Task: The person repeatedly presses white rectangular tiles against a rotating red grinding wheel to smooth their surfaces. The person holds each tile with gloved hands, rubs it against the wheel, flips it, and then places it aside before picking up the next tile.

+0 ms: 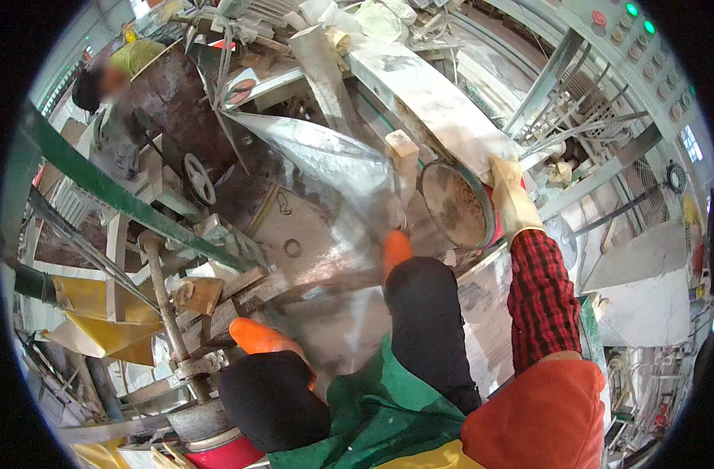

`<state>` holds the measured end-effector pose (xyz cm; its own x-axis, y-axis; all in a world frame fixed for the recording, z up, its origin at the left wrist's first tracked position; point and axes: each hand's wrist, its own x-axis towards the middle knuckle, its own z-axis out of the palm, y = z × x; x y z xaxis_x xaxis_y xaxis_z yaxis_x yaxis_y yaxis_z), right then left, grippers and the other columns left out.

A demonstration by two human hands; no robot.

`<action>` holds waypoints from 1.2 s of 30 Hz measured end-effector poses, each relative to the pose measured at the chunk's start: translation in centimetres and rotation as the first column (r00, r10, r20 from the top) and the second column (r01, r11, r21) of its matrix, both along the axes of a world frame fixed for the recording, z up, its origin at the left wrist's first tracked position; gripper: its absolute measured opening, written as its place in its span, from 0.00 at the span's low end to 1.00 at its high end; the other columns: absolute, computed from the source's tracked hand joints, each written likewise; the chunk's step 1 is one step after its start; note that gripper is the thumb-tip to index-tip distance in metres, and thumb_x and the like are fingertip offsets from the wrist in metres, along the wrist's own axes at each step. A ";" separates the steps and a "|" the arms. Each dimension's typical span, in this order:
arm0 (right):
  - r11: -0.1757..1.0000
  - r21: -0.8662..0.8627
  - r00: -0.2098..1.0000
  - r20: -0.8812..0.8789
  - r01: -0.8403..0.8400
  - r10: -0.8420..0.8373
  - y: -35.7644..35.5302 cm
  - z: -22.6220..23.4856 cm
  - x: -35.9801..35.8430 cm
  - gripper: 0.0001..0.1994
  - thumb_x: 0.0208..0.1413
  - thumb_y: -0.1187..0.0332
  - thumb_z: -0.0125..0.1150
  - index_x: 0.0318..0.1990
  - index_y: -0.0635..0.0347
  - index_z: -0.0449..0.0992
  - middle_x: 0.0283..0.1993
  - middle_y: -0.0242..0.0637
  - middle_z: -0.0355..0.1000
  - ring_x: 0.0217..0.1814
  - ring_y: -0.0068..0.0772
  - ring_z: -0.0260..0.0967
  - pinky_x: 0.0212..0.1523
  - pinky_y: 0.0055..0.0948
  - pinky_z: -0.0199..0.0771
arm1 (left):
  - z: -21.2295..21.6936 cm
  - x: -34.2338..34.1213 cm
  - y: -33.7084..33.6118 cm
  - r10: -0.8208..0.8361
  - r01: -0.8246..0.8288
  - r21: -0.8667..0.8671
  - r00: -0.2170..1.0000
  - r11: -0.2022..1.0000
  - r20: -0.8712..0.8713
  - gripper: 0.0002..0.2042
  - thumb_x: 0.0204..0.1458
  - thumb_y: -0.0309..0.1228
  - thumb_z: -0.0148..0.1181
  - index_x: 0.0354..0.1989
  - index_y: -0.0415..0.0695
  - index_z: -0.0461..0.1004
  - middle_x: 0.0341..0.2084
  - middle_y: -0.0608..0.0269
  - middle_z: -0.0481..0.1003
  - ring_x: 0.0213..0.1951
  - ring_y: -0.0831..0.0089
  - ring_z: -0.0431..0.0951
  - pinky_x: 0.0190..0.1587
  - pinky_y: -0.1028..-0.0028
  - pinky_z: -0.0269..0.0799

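My right hand [516, 200], in a cream glove, reaches forward to the rim of a red bucket [498, 227]. Its fingers close over the rim, partly hidden behind the glove. Round and tilted, the bucket's mouth faces me, with brown, dusty matter [454, 205] inside. At the lower left edge, cream glove fingers of my left hand [174, 456] show beside a second red bucket [226, 455]; most of that hand is out of the picture, so its grip is unclear. A pale block [402, 148] stands left of the tilted bucket.
A dusty white beam [427, 102] runs ahead of my right hand. Clear plastic sheeting [318, 156] hangs ahead. Green rails [138, 195] and a handwheel [199, 178] lie left, near another person [111, 82]. A button panel [646, 55] is at upper right. My orange shoes [263, 336] straddle dusty ground.
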<state>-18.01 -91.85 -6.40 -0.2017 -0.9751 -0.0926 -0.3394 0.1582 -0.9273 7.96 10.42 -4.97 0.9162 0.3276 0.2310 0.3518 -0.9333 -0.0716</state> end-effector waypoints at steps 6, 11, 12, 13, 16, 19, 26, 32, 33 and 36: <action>0.700 0.440 0.526 -0.462 -0.563 0.714 -3.6 2.5 -0.2 0.18 0.68 0.58 0.58 0.59 0.57 0.75 0.30 0.41 0.78 0.27 0.38 0.76 0.26 0.38 0.73 | -2.5 0.0 -0.5 -0.075 0.074 0.038 0.997 0.997 0.019 0.28 0.69 0.44 0.54 0.74 0.46 0.65 0.71 0.43 0.66 0.70 0.44 0.66 0.72 0.54 0.60; 0.341 0.307 0.271 -0.249 -0.889 0.930 16.7 10.9 16.0 0.30 0.68 0.53 0.58 0.71 0.62 0.68 0.27 0.42 0.78 0.23 0.34 0.73 0.28 0.37 0.74 | 2.0 -2.3 -2.1 -0.238 0.239 -0.031 0.971 0.970 0.030 0.29 0.69 0.46 0.52 0.71 0.39 0.67 0.69 0.35 0.65 0.70 0.40 0.65 0.72 0.50 0.59; 0.223 0.383 0.098 -0.318 -0.897 0.943 21.0 12.9 17.4 0.32 0.68 0.51 0.55 0.73 0.61 0.66 0.30 0.45 0.80 0.27 0.36 0.77 0.34 0.39 0.78 | 2.0 -1.8 -2.4 -0.264 0.267 -0.047 0.963 0.963 0.049 0.29 0.68 0.46 0.54 0.70 0.38 0.67 0.69 0.36 0.66 0.70 0.40 0.65 0.73 0.50 0.59; 0.137 0.406 -0.031 -0.381 -0.903 0.924 24.4 13.7 18.1 0.33 0.67 0.49 0.54 0.73 0.59 0.66 0.30 0.46 0.80 0.27 0.37 0.77 0.34 0.41 0.79 | 1.5 -1.1 -2.6 -0.229 0.228 0.023 0.972 0.973 0.045 0.29 0.68 0.45 0.55 0.70 0.37 0.67 0.68 0.38 0.68 0.69 0.41 0.66 0.73 0.52 0.58; -0.065 0.310 -0.167 -0.315 -0.948 0.934 29.7 10.0 18.3 0.30 0.67 0.54 0.59 0.73 0.56 0.68 0.28 0.41 0.79 0.25 0.30 0.74 0.29 0.34 0.76 | 2.5 2.2 -3.0 -0.163 0.216 -0.266 0.964 0.939 0.209 0.22 0.66 0.42 0.59 0.63 0.44 0.71 0.60 0.44 0.73 0.64 0.45 0.69 0.70 0.54 0.61; -0.154 0.371 -0.309 -0.406 -0.916 0.860 31.1 5.5 18.6 0.29 0.66 0.52 0.59 0.70 0.54 0.71 0.44 0.47 0.79 0.44 0.43 0.75 0.46 0.41 0.76 | 3.2 2.5 -1.6 0.077 -0.069 -0.081 0.992 0.994 0.101 0.25 0.64 0.51 0.58 0.63 0.51 0.71 0.59 0.49 0.74 0.61 0.49 0.73 0.64 0.55 0.67; -0.203 0.775 -0.710 -0.397 -0.599 0.582 30.3 -4.9 18.7 0.31 0.63 0.51 0.64 0.72 0.47 0.70 0.55 0.51 0.81 0.55 0.45 0.81 0.53 0.41 0.80 | 2.1 -0.1 -3.0 0.106 -0.113 0.012 0.959 0.994 0.264 0.24 0.60 0.50 0.61 0.60 0.51 0.76 0.52 0.52 0.74 0.57 0.52 0.73 0.58 0.52 0.67; -0.252 0.686 -0.678 -0.466 -0.683 0.568 31.8 -3.7 19.0 0.30 0.63 0.52 0.64 0.72 0.40 0.70 0.52 0.49 0.83 0.51 0.44 0.82 0.51 0.38 0.80 | 2.5 0.0 -4.8 0.185 -0.175 -0.064 0.954 0.982 0.234 0.26 0.63 0.51 0.56 0.65 0.51 0.74 0.67 0.51 0.69 0.68 0.52 0.66 0.67 0.50 0.58; -0.266 0.661 -0.671 -0.487 -0.701 0.559 32.2 -3.4 18.9 0.30 0.63 0.52 0.64 0.72 0.40 0.70 0.51 0.48 0.83 0.51 0.44 0.82 0.51 0.38 0.81 | 2.4 -0.1 -4.7 0.187 -0.178 -0.057 0.954 0.982 0.236 0.26 0.63 0.50 0.56 0.65 0.51 0.73 0.66 0.51 0.70 0.68 0.52 0.66 0.67 0.50 0.58; -0.245 0.729 -0.692 -0.406 -0.639 0.597 32.6 -2.2 19.5 0.29 0.63 0.52 0.64 0.72 0.39 0.70 0.52 0.47 0.83 0.54 0.47 0.82 0.54 0.40 0.81 | 2.9 0.0 -5.5 0.201 -0.189 -0.076 0.959 0.979 0.201 0.26 0.63 0.50 0.56 0.65 0.51 0.74 0.66 0.51 0.70 0.68 0.53 0.66 0.67 0.50 0.58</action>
<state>1.46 -59.25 -8.65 0.7319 0.0478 -0.6797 -0.1776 -0.9497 -0.2580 8.01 4.91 -2.11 0.7674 0.5129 0.3848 0.5292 -0.8455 0.0717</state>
